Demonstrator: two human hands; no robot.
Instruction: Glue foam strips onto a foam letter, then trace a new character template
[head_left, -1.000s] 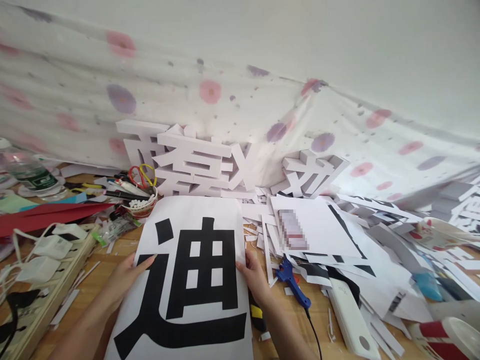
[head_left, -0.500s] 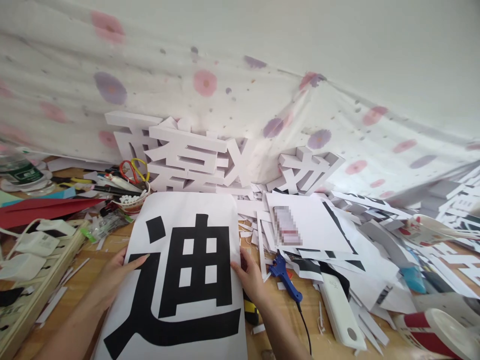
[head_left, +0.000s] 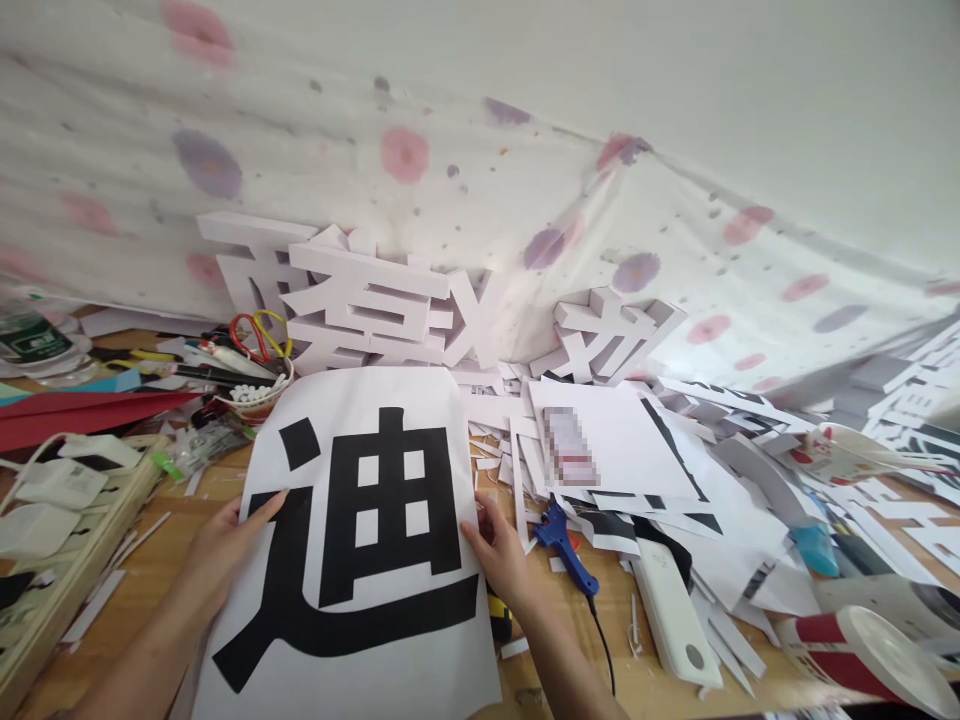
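A white paper sheet [head_left: 360, 680] printed with a large black character is held up over the table. My left hand [head_left: 229, 545] grips its left edge, thumb on the front near a black stroke, the other fingers mostly behind. At the right edge, my right hand [head_left: 495, 545] pinches the paper between thumb and fingers. The sheet bends slightly and its top corners look rounded. Just right of my right hand lies a blue glue gun [head_left: 566, 548] with a black cord. Part of a yellow and black tool [head_left: 499, 617] shows beside my right wrist.
White three-dimensional characters [head_left: 364, 305] stand by the flowered curtain [head_left: 442, 200]. A power strip [head_left: 82, 560] and a cup of pens and scissors [head_left: 259, 405] are left. To the right lie a blurred-out rectangle on white sheets [head_left: 637, 450], a white power bank [head_left: 675, 610] and a paper cup [head_left: 862, 650].
The sheet's top edge has risen slightly and its lower right corner now shows. Both hands keep their hold. The whole view has shifted a little.
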